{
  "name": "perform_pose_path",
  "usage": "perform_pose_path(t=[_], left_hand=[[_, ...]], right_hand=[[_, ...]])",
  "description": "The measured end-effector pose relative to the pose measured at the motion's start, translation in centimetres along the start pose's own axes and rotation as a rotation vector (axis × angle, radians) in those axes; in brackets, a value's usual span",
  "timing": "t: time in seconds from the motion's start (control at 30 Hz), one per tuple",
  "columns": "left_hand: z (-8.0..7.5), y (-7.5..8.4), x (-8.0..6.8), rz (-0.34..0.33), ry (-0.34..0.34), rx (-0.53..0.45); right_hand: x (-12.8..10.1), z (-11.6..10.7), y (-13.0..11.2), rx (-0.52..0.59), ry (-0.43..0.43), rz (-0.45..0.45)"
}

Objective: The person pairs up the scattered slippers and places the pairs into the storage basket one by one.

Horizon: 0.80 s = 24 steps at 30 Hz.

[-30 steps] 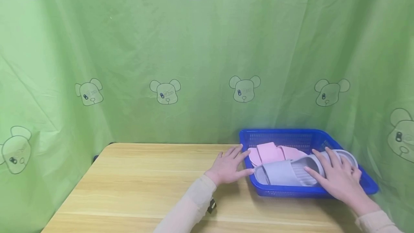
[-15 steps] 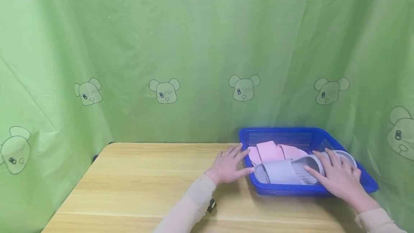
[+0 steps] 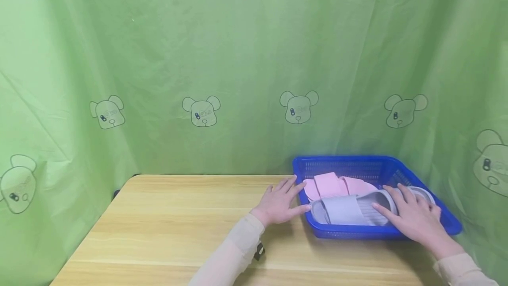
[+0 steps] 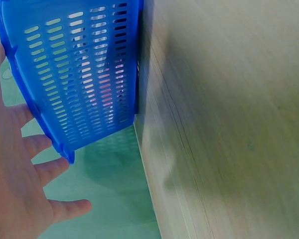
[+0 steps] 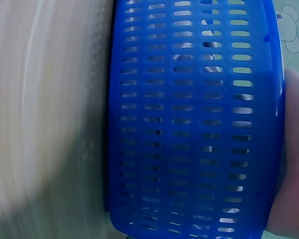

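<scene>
Resting flat on the grey slipper (image 3: 349, 208) inside the blue basket (image 3: 452, 226) at lower right, the right hand (image 3: 414, 217) lies relaxed; the left hand (image 3: 279, 202), fingers straight, touches the basket's rim. Likely next: closing fingers around the slipper to lift it.

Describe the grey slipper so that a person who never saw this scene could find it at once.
On the wooden table, look to the right end, where a blue slotted basket stands. The grey slipper lies along its near side, under the fingers of the right hand. The slippers behind it are pink; this one is grey.
</scene>
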State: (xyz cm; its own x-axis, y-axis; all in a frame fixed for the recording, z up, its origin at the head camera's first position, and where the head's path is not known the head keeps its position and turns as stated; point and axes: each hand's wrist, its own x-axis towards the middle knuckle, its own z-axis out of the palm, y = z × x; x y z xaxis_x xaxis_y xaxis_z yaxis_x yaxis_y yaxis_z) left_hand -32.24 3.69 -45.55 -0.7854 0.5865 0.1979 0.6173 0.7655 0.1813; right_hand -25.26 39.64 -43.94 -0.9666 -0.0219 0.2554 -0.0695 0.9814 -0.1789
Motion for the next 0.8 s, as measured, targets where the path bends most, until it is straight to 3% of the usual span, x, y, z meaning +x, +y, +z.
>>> perform_pose_path(t=[0.43,0.8], left_hand=[[-0.07,-0.06,0.04,-0.001,-0.008,0.012],[-0.14,-0.02,0.07,0.007,0.002,0.072]], right_hand=[[-0.32,0.81,-0.01,0.008,0.103,-0.019],[-0.47,0.87,0.00,0.012,0.131,-0.032]])
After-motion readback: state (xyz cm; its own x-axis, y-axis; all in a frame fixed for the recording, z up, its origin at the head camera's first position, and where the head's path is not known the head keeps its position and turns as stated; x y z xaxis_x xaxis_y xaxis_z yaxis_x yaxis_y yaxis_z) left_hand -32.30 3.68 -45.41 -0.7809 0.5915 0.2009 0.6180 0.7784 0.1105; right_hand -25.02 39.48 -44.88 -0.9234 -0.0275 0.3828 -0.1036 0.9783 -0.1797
